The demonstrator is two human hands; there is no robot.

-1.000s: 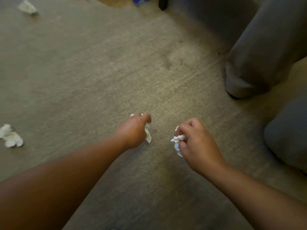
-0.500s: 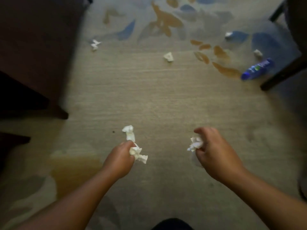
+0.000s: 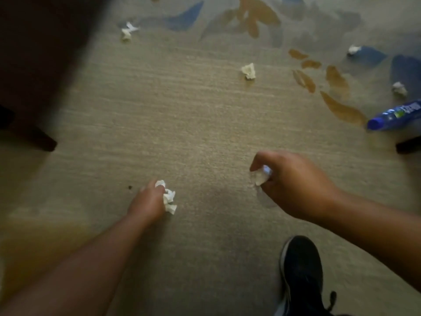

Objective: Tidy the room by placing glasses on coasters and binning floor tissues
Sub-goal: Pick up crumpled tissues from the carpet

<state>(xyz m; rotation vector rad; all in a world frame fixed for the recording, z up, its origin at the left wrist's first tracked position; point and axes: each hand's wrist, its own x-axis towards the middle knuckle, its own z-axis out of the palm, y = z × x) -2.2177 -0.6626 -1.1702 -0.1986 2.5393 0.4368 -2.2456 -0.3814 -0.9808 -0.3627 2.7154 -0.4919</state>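
My left hand [image 3: 149,201] grips crumpled white tissues [image 3: 169,198] low over the beige carpet, left of centre. My right hand [image 3: 293,185] holds another crumpled tissue [image 3: 260,176] in its curled fingers, right of centre. Several loose tissues lie on the floor ahead: one tissue [image 3: 248,70] in the middle, a tissue at the far left [image 3: 127,33], and two tissues at the far right [image 3: 353,49] [image 3: 399,88]. No glasses, coasters or bin are in view.
A blue plastic bottle [image 3: 394,114] lies on its side at the right edge. Dark furniture with a leg [image 3: 38,140] fills the upper left. Another dark leg [image 3: 407,144] pokes in at the right. My black shoe [image 3: 300,274] stands on the carpet at the bottom.
The view swung away from the grey sofa to the patterned carpet with the bottle. My left hand reached a tissue on the floor and now holds it with the first. My shoe came into view.
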